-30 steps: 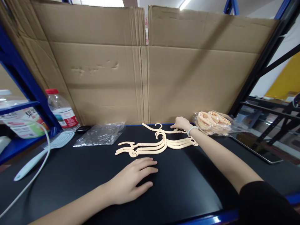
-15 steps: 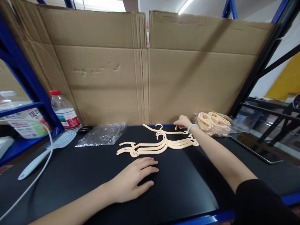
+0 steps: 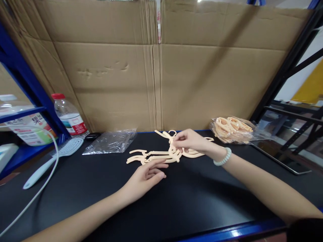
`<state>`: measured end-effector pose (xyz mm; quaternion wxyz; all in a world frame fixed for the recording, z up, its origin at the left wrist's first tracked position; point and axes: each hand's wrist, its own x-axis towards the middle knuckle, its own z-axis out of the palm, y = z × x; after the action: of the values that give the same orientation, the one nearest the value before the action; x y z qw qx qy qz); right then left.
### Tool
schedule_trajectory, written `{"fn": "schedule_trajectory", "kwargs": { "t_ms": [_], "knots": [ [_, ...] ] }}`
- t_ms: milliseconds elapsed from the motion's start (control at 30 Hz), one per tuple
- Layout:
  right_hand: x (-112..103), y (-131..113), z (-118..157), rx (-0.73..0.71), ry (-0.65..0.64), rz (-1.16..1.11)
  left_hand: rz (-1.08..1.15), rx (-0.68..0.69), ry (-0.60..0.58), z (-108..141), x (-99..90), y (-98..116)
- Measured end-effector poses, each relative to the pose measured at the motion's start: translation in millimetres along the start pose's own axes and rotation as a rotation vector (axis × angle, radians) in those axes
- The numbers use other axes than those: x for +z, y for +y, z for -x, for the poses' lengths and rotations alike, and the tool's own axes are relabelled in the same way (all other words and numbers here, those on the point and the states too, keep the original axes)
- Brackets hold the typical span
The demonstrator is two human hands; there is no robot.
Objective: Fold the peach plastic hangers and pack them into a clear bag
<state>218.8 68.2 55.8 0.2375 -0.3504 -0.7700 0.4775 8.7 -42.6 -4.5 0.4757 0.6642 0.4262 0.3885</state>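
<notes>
Several cream plastic folding hangers (image 3: 157,153) lie overlapped on the black table, arms spread left and right. Behind them another hanger (image 3: 161,133) lies with its hook pointing away from me. Pinched between the thumb and fingers of my right hand (image 3: 189,141) is a cream hanger, partly hidden by the fingers and hard to separate from those below. My left hand (image 3: 148,174) is just in front of the hangers' left arms, fingers loosely bent and apart from the thumb, holding nothing.
A clear bag of cream hangers (image 3: 230,130) lies at back right, beside a dark flat tablet-like panel (image 3: 280,156). An empty plastic bag (image 3: 111,141), hairbrush (image 3: 54,163), white cable (image 3: 47,183) and red-capped bottle (image 3: 69,116) are at left. Cardboard (image 3: 113,80) walls the back.
My right hand has come from the back right toward the middle, over the hangers, with a cream hanger in it. My left hand has shifted slightly up and its fingers have curled in.
</notes>
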Motion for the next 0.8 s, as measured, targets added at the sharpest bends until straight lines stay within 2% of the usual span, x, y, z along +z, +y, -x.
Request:
{"fn": "schedule_trajectory", "kwargs": {
  "t_ms": [100,167,333,433,533,633,667,733,800],
  "knots": [
    [31.7,-13.4,11.2,-0.149,-0.103,-0.033,0.078,-0.054,0.017,-1.3,0.8,1.1],
    [44.5,-16.3,11.2,-0.214,-0.088,-0.032,0.089,-0.071,0.041,-1.1,0.4,2.5],
    [59.4,-12.0,1.5,-0.242,0.01,-0.061,0.188,-0.105,0.094,0.7,-2.1,4.4],
    [61.8,-10.0,-1.2,-0.254,-0.017,-0.025,0.229,-0.105,0.114,1.3,-2.4,3.4],
    [45.8,-5.7,-7.5,-0.301,0.026,0.161,0.252,-0.119,0.156,1.6,-1.9,1.7],
    [7.3,9.1,-20.9,-0.303,0.297,0.544,0.272,-0.137,0.175,1.8,-2.0,0.4],
    [-7.1,17.0,-25.8,-0.283,0.349,0.603,0.276,-0.137,0.178,1.8,-2.3,0.1],
    [-31.6,35.9,-34.0,-0.249,0.354,0.664,0.273,-0.132,0.178,1.6,-2.7,-0.4],
    [-45.6,55.7,-38.8,-0.222,0.318,0.71,0.267,-0.128,0.171,1.3,-3.0,-1.1]
  ]
}}
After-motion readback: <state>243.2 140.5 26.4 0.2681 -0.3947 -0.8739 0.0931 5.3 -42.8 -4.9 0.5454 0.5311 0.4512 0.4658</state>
